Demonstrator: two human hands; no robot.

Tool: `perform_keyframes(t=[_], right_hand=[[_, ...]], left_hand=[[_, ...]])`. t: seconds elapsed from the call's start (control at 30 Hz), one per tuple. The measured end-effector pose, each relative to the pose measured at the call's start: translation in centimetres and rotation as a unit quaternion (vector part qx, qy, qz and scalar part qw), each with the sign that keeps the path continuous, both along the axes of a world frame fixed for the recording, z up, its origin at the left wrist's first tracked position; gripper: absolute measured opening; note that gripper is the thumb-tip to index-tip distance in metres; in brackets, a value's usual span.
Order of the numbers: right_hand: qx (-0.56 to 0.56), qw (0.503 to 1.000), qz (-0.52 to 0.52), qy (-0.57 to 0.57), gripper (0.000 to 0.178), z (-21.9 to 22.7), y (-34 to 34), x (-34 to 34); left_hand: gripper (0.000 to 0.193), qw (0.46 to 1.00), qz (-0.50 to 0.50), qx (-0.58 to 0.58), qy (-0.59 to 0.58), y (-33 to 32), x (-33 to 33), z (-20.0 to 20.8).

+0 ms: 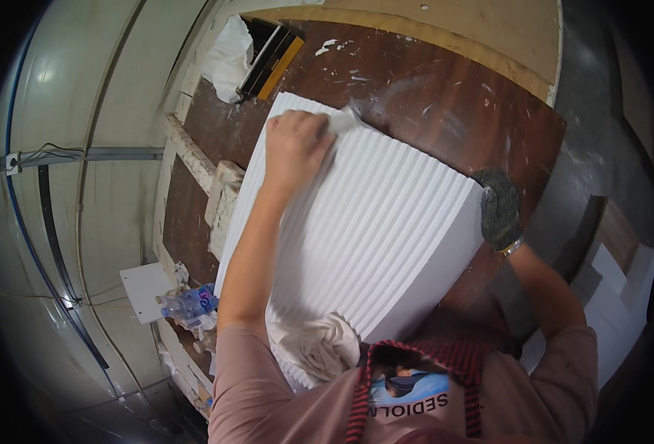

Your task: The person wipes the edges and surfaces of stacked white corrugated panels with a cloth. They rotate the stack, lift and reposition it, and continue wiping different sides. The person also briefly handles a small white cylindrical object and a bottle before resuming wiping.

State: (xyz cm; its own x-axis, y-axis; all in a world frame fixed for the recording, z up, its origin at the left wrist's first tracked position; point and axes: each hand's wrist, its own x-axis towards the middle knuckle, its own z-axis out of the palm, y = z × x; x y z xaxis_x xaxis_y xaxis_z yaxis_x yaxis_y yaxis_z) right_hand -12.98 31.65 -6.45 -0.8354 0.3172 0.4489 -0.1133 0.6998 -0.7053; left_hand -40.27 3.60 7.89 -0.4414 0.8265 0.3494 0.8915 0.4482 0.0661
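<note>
A large white ribbed panel point(364, 200) with parallel grooves lies in front of me on the brown table. My left hand point(296, 144) is bare and closed around a small white folded piece point(344, 120), blurred, which could be cloth or paper. It presses this piece onto the grooves near the panel's far left end. My right hand point(498, 209), in a dark grey knit glove, grips the panel's far right corner, its fingertips bent over the edge. A crumpled off-white cloth point(318, 345) rests on the panel's near end, close to my body.
The brown tabletop point(430, 96) carries white smears. A black and yellow box point(271, 63) and a white bag point(228, 59) stand far left. Plastic bottles point(188, 303) and a white-crusted block point(225, 196) sit along the left. White boards point(623, 288) lean at right.
</note>
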Motion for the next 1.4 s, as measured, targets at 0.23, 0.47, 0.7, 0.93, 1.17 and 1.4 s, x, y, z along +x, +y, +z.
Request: perform_keyframes(t=[0.23,0.47,0.7,0.93,1.17,1.4], right_hand=[[-0.017,1.0,-0.003,-0.015,0.025,0.0,-0.1,0.0],[-0.007,1.0,-0.006,-0.017,0.026,0.1,-0.1,-0.1],[0.016,1.0,-0.014,0.015,0.025,0.4,0.0,-0.4],[-0.025,0.999,-0.021,0.003,0.025,0.3,-0.2,-0.4],[0.013,1.0,-0.012,-0.004,0.023,-0.5,0.0,-0.4],[-0.003,1.0,-0.008,0.003,0.023,-0.7,-0.1,-0.5]], left_hand=[[0.033,0.974,0.08,0.123,-0.172,1.1,2.1,2.3],[0.036,0.994,0.061,0.012,-0.087,3.9,3.7,2.2],[0.037,0.975,-0.151,-0.039,-0.156,2.7,8.0,2.5],[0.031,0.994,-0.059,0.018,-0.091,8.6,4.7,1.3],[0.038,0.961,-0.201,-0.059,-0.18,5.4,10.9,2.5],[0.04,0.985,-0.147,0.017,-0.091,12.2,7.9,1.2]])
